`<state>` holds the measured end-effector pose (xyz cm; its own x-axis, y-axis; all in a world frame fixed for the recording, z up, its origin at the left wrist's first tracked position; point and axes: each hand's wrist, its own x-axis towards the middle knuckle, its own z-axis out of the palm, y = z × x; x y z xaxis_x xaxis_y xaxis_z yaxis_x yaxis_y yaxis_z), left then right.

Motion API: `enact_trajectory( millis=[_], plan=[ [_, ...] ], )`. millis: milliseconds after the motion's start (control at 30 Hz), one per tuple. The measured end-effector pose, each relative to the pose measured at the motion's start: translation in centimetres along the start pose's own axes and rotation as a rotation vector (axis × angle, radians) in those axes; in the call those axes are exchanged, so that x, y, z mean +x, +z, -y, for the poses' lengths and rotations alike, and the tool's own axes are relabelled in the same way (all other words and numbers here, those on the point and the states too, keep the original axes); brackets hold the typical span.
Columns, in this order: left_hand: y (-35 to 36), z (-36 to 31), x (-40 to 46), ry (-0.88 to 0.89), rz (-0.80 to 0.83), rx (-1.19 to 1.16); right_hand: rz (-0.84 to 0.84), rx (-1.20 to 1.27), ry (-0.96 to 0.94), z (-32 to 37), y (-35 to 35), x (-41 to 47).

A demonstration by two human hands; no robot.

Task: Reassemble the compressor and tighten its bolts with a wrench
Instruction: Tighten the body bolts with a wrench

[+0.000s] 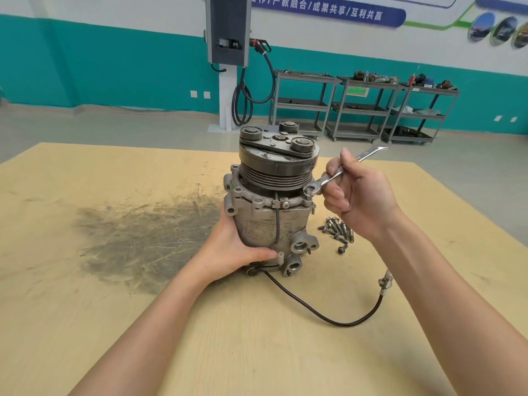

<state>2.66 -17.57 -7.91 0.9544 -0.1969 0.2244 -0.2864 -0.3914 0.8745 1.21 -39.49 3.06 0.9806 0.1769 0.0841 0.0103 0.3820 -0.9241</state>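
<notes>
Bare tabletop surrounds upright compressor, wrench at its flange

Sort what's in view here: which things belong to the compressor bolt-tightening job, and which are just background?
Part of the job:
compressor, steadied upright by the left hand
wrench in the right hand, its ring end on a flange bolt
loose bolts on the table

Just lying about:
shelving carts by the wall
hose on the pillar

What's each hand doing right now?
Left hand: closed around the compressor body.
Right hand: closed on the wrench, set on a flange bolt.
</notes>
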Motion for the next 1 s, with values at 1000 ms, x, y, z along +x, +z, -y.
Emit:
enact_trajectory(
  millis=[1000],
  plan=[
    [0.0,-0.4,-0.1,0.001,0.011,-0.025,-0.202,-0.631,-0.364,-0.7,1.7,-3.9]
  ],
)
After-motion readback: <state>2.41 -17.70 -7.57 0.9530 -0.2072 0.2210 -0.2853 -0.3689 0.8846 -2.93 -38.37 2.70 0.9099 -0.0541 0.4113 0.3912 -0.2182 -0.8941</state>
